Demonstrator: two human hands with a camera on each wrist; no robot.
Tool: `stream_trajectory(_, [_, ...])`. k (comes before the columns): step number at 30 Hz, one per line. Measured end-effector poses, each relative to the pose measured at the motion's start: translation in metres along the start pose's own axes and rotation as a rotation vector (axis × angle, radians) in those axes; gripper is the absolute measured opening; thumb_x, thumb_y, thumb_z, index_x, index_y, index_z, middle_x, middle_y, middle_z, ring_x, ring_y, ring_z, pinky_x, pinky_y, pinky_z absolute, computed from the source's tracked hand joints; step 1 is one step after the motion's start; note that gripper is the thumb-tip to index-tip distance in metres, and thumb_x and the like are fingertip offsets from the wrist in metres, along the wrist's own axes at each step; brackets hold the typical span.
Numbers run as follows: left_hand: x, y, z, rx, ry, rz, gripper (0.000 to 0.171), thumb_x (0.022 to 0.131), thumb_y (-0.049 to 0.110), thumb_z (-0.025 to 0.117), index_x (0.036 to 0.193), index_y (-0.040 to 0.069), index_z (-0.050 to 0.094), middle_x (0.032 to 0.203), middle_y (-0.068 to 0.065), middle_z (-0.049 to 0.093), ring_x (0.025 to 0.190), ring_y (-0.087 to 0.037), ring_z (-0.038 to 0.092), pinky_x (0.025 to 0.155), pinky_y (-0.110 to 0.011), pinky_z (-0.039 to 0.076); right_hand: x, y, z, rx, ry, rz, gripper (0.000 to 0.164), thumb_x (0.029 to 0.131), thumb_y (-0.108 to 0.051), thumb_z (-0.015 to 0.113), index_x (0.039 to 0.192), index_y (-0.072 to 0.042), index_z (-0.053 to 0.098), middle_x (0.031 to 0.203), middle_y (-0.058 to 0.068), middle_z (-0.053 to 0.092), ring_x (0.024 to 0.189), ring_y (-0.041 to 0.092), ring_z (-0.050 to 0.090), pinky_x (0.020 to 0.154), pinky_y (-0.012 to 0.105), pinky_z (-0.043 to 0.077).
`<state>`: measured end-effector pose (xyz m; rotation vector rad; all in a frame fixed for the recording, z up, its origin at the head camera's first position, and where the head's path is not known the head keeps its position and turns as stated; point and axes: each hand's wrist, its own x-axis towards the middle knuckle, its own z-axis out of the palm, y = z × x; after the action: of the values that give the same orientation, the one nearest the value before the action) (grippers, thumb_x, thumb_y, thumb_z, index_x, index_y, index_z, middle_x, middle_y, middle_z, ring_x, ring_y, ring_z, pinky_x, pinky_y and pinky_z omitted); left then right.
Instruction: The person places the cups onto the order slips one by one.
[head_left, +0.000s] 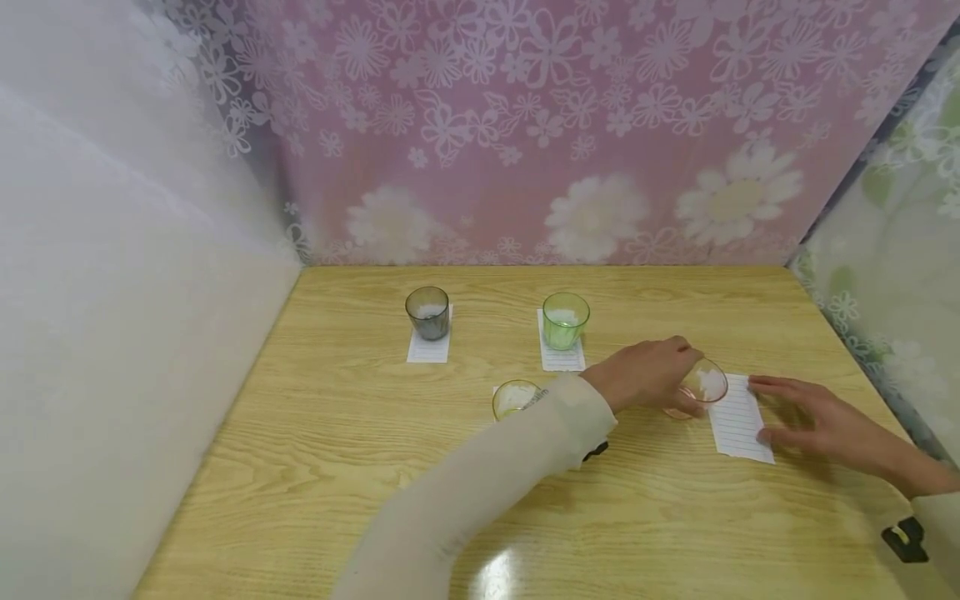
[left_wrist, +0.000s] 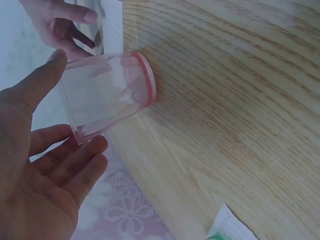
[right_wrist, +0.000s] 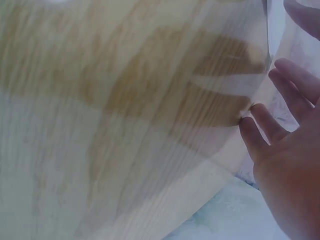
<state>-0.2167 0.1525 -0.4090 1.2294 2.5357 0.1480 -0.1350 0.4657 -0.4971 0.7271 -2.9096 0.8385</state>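
My left hand [head_left: 648, 375] grips a clear pink glass [head_left: 708, 385] between thumb and fingers, near its wide rim. Something white shows through the wall of the pink glass [left_wrist: 107, 92] in the left wrist view. Whether its base touches the table cannot be told. Just right of it lies a lined paper slip [head_left: 738, 425]. My right hand [head_left: 836, 421] is at that slip's right edge, its fingers apart and holding nothing. Under the left forearm, a yellow glass [head_left: 513, 397] is partly hidden.
Farther back, a grey glass [head_left: 427, 314] and a green glass [head_left: 565, 323] each stand on a lined paper slip on the wooden table [head_left: 300, 450]. A pink flowered curtain [head_left: 480, 133] hangs behind, with pale walls at both sides.
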Motion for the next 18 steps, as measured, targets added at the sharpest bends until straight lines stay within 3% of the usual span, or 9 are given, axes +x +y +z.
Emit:
stream_trajectory(6, [0.0012,0.0002,0.0023,-0.002,0.031,-0.005,0.082,0.099,0.066,0.070,0.168,0.031,0.042,0.166,0.013,0.046,0.141,-0.002,0.057,0.116,-0.018,0.047,-0.0022,-0.0018,0.0030,-0.035,0.030,-0.054,0.082,0.078,-0.008,0.094,0.153,-0.003,0.060,0.158,-0.043,0.030,0.142,-0.029,0.020,0.107,-0.006,0.012])
stream_trajectory(13, [0.0052,-0.0026,0.0044,0.013,0.032,-0.009,0.084,0.100,0.068,0.067,0.169,0.030,0.039,0.168,0.012,0.044,0.143,-0.004,0.056,0.118,-0.019,0.046,0.0000,0.0002,0.0058,-0.130,0.061,-0.134,0.088,0.071,-0.012,0.100,0.152,-0.010,0.063,0.160,-0.044,0.028,0.144,-0.029,0.018,0.110,-0.006,0.012])
stream_trajectory(18, [0.0045,-0.0032,0.0037,0.025,0.038,0.004,0.082,0.100,0.067,0.067,0.168,0.029,0.042,0.167,0.010,0.045,0.139,-0.006,0.059,0.114,-0.019,0.049,0.0029,-0.0034,0.0032,-0.161,0.036,-0.155,0.086,0.072,-0.015,0.100,0.150,-0.003,0.064,0.160,-0.044,0.024,0.144,-0.029,0.016,0.110,-0.006,0.011])
